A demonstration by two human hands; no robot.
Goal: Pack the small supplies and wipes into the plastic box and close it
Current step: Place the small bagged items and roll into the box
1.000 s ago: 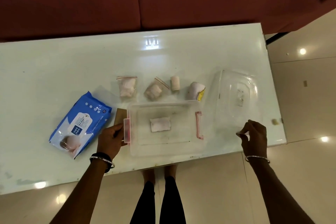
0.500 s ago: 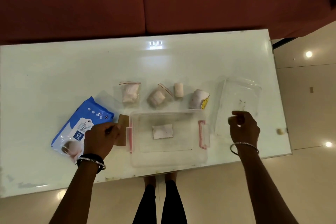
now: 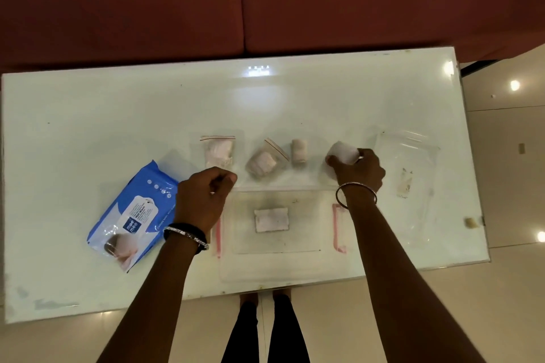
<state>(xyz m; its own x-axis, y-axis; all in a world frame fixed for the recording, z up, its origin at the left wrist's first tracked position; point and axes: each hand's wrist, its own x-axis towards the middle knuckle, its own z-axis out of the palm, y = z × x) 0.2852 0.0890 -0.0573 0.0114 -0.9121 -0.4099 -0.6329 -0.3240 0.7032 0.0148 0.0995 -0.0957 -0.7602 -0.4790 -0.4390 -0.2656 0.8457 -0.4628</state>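
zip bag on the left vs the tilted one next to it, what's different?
Pose: the left zip bag lies square to the table edge with its red seal strip across the far end, while the tilted zip bag sits at an angle, its seal toward the far right.
Access: the left hand hovers at the left zip bag's near edge; no hand is at the tilted zip bag.
Shared: both are clear, hold pale contents, and lie behind the plastic box.

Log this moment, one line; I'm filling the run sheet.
right hand: on roll | left hand: empty | box: open | wipes: out
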